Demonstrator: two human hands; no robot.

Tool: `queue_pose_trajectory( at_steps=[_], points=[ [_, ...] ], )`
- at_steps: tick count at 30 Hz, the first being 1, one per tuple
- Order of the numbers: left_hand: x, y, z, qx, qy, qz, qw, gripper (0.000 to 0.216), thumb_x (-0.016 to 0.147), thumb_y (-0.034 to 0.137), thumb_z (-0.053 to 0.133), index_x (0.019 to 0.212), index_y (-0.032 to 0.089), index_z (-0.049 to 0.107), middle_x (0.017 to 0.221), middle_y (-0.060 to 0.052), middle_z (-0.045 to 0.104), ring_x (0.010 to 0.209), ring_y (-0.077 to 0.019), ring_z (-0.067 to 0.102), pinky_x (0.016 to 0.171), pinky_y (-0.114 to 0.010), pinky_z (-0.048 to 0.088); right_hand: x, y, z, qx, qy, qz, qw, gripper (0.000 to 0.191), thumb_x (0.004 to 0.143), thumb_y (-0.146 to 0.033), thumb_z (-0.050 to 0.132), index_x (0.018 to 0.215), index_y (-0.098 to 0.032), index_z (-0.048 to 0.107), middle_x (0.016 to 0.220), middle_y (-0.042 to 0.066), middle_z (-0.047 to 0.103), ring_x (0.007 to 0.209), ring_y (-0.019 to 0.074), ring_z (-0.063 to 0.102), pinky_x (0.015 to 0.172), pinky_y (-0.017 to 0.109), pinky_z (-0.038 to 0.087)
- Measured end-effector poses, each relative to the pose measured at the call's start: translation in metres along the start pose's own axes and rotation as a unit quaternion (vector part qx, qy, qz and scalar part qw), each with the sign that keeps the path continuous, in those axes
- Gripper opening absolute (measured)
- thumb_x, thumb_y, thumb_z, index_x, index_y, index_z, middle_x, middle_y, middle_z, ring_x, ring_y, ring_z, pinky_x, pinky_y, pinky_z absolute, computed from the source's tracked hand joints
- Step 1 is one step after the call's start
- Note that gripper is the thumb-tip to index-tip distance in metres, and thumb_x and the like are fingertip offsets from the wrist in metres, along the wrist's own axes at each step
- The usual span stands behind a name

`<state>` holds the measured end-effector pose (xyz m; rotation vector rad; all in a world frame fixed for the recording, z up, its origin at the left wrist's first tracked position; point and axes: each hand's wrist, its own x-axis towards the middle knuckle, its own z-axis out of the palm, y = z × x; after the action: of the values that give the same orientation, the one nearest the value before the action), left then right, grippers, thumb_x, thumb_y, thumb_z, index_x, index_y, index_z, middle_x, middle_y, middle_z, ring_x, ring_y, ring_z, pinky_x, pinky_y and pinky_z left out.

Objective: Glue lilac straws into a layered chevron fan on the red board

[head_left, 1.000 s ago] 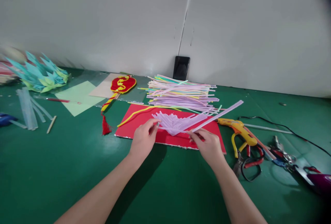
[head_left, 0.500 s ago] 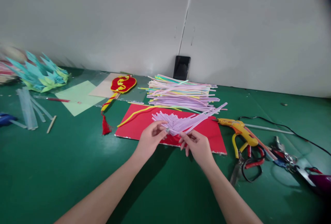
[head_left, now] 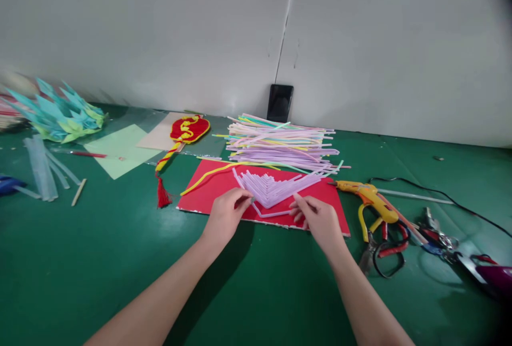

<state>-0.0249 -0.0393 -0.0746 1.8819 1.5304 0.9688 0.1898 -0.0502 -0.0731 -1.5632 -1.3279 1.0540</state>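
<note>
A red card (head_left: 208, 191) lies on the green table, with a V-shaped stack of bent lilac straws (head_left: 276, 186) on it. My left hand (head_left: 226, 217) pinches the left arm of a bent lilac straw (head_left: 272, 211) lying just below the stack. My right hand (head_left: 320, 220) holds the right end of the same straw with fingers curled. A yellow straw (head_left: 208, 174) lies across the card's upper left.
A heap of pastel straws (head_left: 280, 143) sits behind the card, a black phone (head_left: 280, 102) leaning on the wall. A yellow glue gun (head_left: 370, 199), scissors (head_left: 380, 255) and a cable are to the right. Left: red tasselled ornament (head_left: 186, 130), green paper (head_left: 120, 149), glue sticks (head_left: 42, 167), teal paper flower (head_left: 60, 114).
The long lilac straw that stuck out to the upper right has been folded into a V and brought down flat on the card below the stack. Both hands have lowered onto it.
</note>
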Motion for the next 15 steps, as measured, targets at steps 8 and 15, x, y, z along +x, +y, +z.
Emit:
queue_pose_trajectory(
  at_steps=[8, 15],
  points=[
    [-0.005, -0.001, 0.009, 0.009, -0.010, 0.005, 1.000, 0.005, 0.082, 0.020, 0.059, 0.083, 0.022, 0.064, 0.084, 0.000, 0.070, 0.076, -0.0166, 0.065, 0.072, -0.028, 0.050, 0.002, 0.008, -0.001, -0.152, 0.085, -0.123, 0.977, 0.032, 0.082, -0.048, 0.053, 0.075, -0.020, 0.067, 0.073, 0.005, 0.071, 0.069, 0.0196, 0.066, 0.062, 0.029, 0.051],
    [-0.008, -0.003, 0.014, 0.089, -0.009, 0.026, 0.996, 0.010, 0.083, 0.022, 0.059, 0.092, 0.022, 0.062, 0.086, -0.002, 0.065, 0.083, -0.0188, 0.061, 0.075, -0.032, 0.049, 0.002, 0.012, 0.001, -0.179, 0.109, -0.172, 0.963, 0.022, 0.084, -0.037, 0.054, 0.087, -0.020, 0.068, 0.087, 0.006, 0.071, 0.076, 0.0190, 0.066, 0.070, 0.031, 0.053]
  ],
)
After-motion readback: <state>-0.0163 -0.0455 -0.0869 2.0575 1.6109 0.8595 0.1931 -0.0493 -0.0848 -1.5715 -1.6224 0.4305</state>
